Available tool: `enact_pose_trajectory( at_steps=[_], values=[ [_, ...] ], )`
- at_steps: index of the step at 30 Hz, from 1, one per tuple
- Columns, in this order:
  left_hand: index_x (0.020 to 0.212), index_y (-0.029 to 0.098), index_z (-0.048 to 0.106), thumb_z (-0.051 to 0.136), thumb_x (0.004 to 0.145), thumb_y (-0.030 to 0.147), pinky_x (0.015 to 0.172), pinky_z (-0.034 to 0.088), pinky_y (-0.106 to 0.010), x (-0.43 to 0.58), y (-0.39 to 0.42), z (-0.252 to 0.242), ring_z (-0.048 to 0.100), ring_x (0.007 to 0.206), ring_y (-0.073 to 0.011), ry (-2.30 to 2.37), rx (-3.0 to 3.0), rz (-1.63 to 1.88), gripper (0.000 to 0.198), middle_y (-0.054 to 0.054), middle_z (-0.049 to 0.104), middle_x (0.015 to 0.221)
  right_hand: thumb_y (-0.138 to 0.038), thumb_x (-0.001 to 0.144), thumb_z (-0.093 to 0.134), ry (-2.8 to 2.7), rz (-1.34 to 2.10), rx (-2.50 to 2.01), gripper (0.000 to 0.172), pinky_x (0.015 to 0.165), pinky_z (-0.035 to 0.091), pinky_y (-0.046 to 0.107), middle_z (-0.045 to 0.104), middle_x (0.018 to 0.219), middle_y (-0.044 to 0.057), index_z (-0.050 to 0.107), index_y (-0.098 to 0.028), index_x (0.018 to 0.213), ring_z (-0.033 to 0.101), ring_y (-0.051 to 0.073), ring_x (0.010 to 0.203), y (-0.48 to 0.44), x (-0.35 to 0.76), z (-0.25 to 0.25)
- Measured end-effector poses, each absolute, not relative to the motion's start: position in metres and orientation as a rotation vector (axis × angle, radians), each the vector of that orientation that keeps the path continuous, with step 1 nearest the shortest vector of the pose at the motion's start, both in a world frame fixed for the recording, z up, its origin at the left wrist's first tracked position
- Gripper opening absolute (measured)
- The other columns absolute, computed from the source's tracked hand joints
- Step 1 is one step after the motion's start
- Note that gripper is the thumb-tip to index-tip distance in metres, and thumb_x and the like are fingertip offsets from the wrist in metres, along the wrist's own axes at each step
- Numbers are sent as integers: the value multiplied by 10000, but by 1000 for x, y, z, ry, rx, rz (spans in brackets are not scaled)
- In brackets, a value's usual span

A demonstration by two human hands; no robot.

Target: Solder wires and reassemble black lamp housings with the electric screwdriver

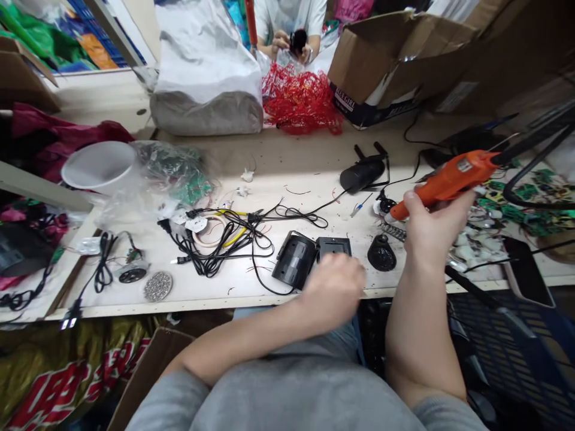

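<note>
My right hand (438, 224) is wrapped round an orange electric screwdriver (449, 179), its nose pointing left and down over the bench. Close to the bench's front edge is my left hand (335, 287), blurred, its fingers curled; whatever lies in them is hidden. Just beyond it sits a flat black rectangular tray-like part (333, 246), partly covered by the hand. A black rounded housing (294, 260) with a cord rests to the left of that part. Between my hands lies a small black rounded piece (381, 254), with a metal spring (394, 232) behind it.
Tangled black cords (215, 239) and a round dish of screws (158, 287) lie left. Another black housing (363, 173) stands farther back. A phone (527, 272) and green circuit boards (539, 191) are right. Across the bench, a person's hands (282, 42) hold a black object behind red netting (303, 99).
</note>
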State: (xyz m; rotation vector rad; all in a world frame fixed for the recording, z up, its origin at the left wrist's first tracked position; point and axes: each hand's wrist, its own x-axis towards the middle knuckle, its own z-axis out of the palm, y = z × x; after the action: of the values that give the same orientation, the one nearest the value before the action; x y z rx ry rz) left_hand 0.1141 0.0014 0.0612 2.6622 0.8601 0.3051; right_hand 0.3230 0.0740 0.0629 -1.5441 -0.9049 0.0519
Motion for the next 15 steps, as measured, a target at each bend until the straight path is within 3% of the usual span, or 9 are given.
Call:
enact_pose_trajectory(
  at_steps=[2,4,7,12,15],
  values=[
    [1231,94,639,517,981,284,1058,464,-441,149,-10,50,554,1235,-278,624,2777,272,337,-166,609,1349,-247,679,745,-905,3,-1651,518,989,511,461,701,1138,159,539,-162,1147,702,265,1015,74,322,66],
    [1353,58,568,426,991,194,1117,418,-533,174,-16,34,462,1375,-313,593,2859,204,413,-187,527,1482,-262,672,786,-898,-20,-1749,442,973,504,475,719,1079,165,582,-170,1053,703,298,988,71,321,71],
    [1387,30,545,455,982,238,1128,396,-597,191,-16,15,437,1411,-356,592,2892,100,464,-220,496,1514,-263,668,812,-906,-15,-1794,449,957,498,472,721,1070,183,589,-168,1046,698,321,988,72,319,73],
    [1342,29,586,509,947,245,1121,411,-574,193,-15,10,461,1398,-362,545,2893,95,457,-231,528,1480,-256,686,796,-954,25,-1672,532,967,493,439,709,1097,188,528,-159,1135,701,300,1001,87,313,68],
    [1303,38,612,496,940,192,1133,397,-545,181,-17,18,474,1384,-349,562,2930,161,410,-212,557,1449,-329,676,815,-950,75,-1570,536,951,510,418,691,1080,180,495,-184,1081,695,289,1000,89,301,75]
  ],
)
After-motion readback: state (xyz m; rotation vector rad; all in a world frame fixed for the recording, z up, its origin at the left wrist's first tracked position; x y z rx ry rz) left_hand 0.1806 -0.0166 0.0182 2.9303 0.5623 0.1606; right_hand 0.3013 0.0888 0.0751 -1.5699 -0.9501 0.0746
